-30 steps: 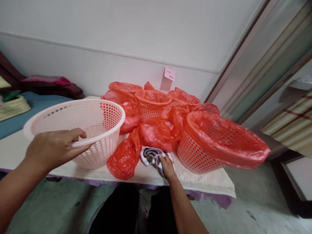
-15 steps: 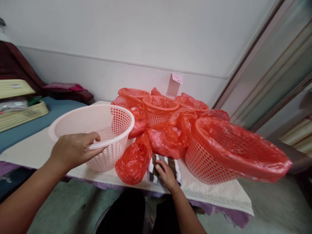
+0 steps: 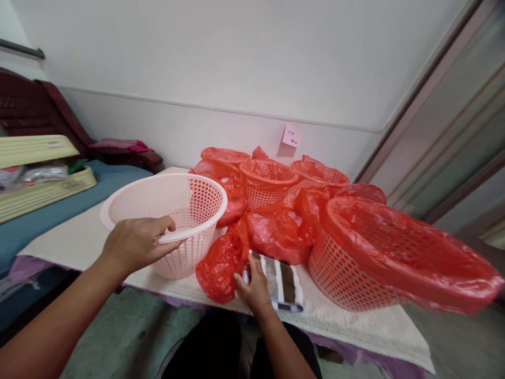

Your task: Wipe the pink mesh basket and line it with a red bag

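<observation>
My left hand (image 3: pixel 136 243) grips the near rim of a pale pink perforated basket (image 3: pixel 185 202) that rests on the cream-covered table (image 3: pixel 347 321). My right hand (image 3: pixel 252 281) reaches the near edge of a brown-and-white striped cloth (image 3: pixel 284 281), thumb and fingers apart, touching both the cloth and a crumpled red plastic bag (image 3: pixel 221 260) just left of it. Whether the fingers pinch either one I cannot make out.
Several pink baskets lined with red plastic bags crowd the table's middle and right; the largest (image 3: pixel 379 247) overhangs the right front. A pink note (image 3: pixel 291 136) sticks on the wall. A blue surface with a yellow box (image 3: pixel 43 184) lies at the left.
The striped cloth, bunched a second ago, now lies spread flat. My right hand has shifted left toward the red bag. The camera has swung left; the left hand keeps its hold on the basket.
</observation>
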